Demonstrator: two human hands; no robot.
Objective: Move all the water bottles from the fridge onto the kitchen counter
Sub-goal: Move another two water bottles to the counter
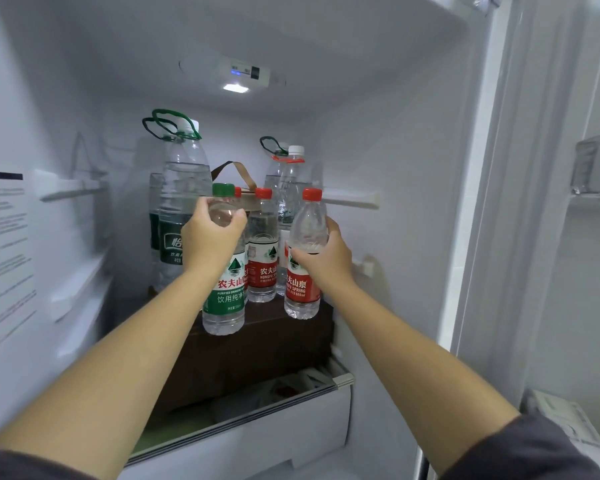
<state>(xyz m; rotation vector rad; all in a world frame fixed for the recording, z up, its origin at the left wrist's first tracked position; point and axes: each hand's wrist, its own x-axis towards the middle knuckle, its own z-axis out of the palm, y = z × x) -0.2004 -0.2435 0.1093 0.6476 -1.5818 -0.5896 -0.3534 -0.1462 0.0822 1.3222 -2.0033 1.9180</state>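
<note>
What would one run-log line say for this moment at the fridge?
left hand: grips green-label bottle | right hand: grips red-label bottle | place: inside fridge | not yet moved: other bottles

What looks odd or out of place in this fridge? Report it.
Nothing spilled or broken. One oddity: the small bottles stand on a dark brown box, not a shelf. The left hand grips a green-label bottle, the right hand a red-label bottle.

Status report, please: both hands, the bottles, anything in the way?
Left hand grips green-capped bottle; right hand grips front red-capped bottle. Both inside the fridge. Rear red-capped bottle and large handled bottles wait behind. Path out looks clear.
</note>
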